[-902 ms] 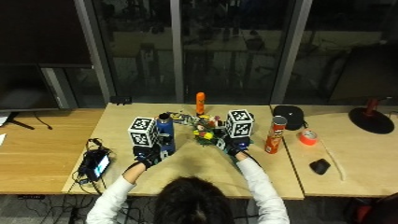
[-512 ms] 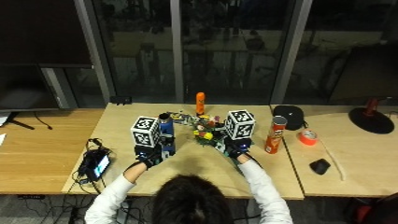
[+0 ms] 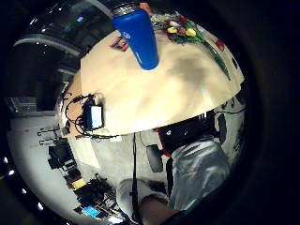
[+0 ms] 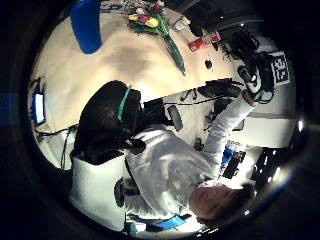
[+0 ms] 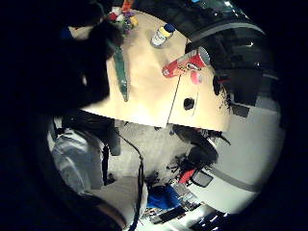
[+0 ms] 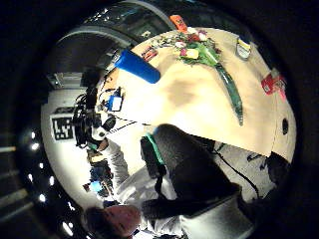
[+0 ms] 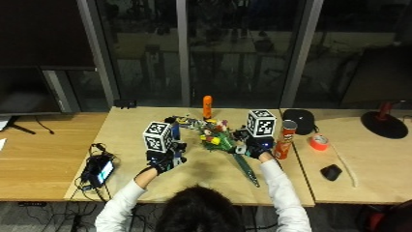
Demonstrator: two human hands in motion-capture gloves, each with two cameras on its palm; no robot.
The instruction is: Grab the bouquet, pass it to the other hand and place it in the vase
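Nothing much had moved since a moment earlier: both my gloved hands stayed raised over the wooden table (image 7: pixel 128 126), either side of the bouquet (image 7: pixel 222 144). It lay flat, blooms toward the windows, green wrapped stem toward me. My left hand (image 7: pixel 162 162) hovered beside the blue bottle (image 3: pixel 138 37), my right hand (image 7: pixel 257 146) near the red can (image 7: pixel 283 144); whether either hand's fingers were curled, I couldn't tell.

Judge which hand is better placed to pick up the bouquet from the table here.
Right, probably. The bouquet lies on the table with its green stem wrap running toward the person's right side, and the right hand hovers beside that wrap. The left hand is farther off, near the blue bottle.
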